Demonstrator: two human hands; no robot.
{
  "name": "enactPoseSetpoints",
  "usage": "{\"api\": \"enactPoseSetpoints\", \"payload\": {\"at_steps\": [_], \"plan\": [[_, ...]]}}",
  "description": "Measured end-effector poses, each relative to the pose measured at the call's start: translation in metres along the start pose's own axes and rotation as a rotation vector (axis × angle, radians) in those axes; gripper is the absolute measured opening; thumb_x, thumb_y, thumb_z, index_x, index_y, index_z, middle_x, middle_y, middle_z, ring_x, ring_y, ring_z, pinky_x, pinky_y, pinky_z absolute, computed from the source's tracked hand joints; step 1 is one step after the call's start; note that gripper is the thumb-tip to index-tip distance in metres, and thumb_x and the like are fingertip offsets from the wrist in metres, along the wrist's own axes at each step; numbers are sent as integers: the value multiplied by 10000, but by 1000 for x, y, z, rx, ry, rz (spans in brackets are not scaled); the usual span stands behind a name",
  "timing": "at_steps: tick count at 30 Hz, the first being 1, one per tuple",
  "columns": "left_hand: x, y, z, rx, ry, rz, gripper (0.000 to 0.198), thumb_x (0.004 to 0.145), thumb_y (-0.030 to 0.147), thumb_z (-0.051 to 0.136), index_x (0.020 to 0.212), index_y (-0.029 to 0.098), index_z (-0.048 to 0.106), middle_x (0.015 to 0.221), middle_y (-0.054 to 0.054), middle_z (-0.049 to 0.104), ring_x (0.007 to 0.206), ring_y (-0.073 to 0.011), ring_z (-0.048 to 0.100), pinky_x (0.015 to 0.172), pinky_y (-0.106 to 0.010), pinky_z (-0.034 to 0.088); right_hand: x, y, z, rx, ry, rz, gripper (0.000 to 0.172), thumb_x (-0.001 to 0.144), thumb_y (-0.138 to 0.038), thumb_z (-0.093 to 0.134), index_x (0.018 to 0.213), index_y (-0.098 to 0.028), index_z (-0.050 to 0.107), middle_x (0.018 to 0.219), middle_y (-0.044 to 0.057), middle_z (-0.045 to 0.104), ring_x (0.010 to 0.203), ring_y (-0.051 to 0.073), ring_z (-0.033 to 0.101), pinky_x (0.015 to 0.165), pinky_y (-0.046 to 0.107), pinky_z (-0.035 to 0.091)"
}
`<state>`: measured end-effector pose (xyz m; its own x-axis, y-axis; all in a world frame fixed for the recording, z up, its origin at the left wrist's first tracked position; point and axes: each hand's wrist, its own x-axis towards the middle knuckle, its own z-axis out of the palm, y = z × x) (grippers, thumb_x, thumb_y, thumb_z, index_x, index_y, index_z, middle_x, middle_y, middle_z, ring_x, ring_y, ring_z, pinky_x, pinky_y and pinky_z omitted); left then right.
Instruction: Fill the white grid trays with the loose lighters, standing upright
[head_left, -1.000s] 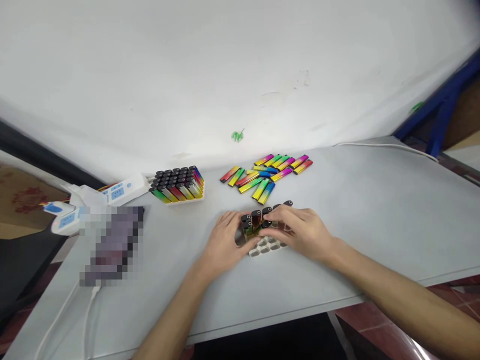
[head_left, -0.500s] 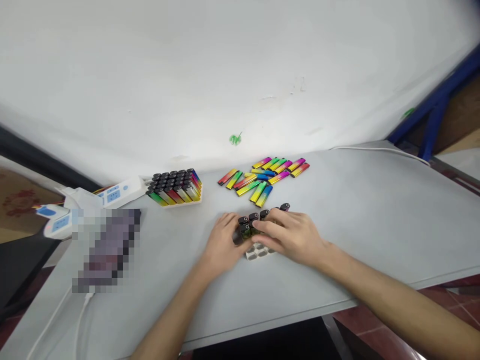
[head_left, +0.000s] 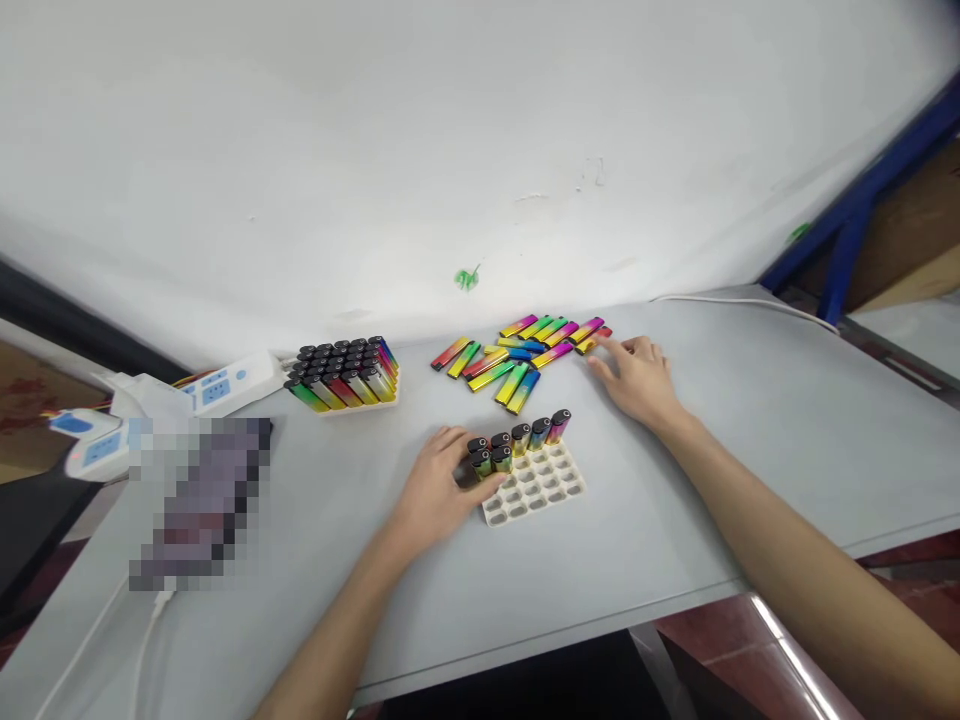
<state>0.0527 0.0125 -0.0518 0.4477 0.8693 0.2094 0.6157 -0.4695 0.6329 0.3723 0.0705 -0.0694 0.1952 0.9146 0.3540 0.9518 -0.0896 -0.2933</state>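
Note:
A white tray (head_left: 566,483) with rows of oval slots lies in front of me, with several black-topped lighters (head_left: 540,432) upright along its back row and left end. My left hand (head_left: 442,490) curls around the tray's left end, thumb at the front beside the green lighters (head_left: 501,460); its other fingertips are partly hidden. Farther back, my right hand (head_left: 637,380) reaches the right edge of a loose pile of lighters (head_left: 514,380). Its index finger touches a red-and-yellow lighter (head_left: 586,346), with the thumb held apart.
A full tray of upright lighters (head_left: 345,375) stands at the back left. Beside it are a white power strip (head_left: 217,388) and a blurred-out dark object (head_left: 206,500) with a cable. A white wall (head_left: 375,180) rises behind the grey table (head_left: 420,620). A thin cable (head_left: 735,300) runs along the back right.
My right hand has left the tray and moved back and right to the loose lighters. Another green lighter now stands uncovered in the tray. My left hand stays at the tray's left end.

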Motion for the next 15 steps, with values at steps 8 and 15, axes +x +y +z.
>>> {"api": "enactPoseSetpoints", "payload": {"at_steps": [8,15], "plan": [[-2,2,-1,5,10,-34,173,823,327,697,910,208,606,925,-19,625,945,-217,574,807,-350,492,-7,-3,2,17,0,144,423,883,-532,507,1074,-166,602,1124,161,602,1057,338,517,896,472,403],[-2,3,-2,-11,19,-35,160,824,297,684,918,209,589,946,-18,615,964,-216,572,820,-346,487,-10,0,-5,1,-94,173,377,846,-295,487,1153,-133,634,1102,173,609,1009,316,563,873,412,413]]}}
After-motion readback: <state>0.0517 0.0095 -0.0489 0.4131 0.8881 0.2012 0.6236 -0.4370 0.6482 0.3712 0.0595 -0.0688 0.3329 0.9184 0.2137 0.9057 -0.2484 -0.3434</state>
